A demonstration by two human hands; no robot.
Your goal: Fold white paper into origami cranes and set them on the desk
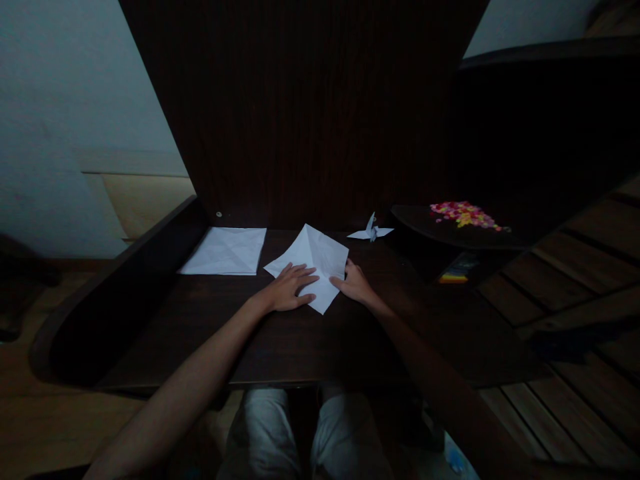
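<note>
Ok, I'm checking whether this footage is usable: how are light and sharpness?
Head view, overall: dim, yet the middle white sheet stands out, creases readable; head view, right: the right forearm looks darker than the left forearm, and the colourful pile is too soft to identify; head view, right edge: the wooden slats look stretched, perhaps by a wide lens.

I count my two hands (293, 288) (355, 283), one white sheet (321, 257), one paper bird (371, 233), one paper stack (225, 252). I cannot number the pieces in one colourful heap (467, 215).
</note>
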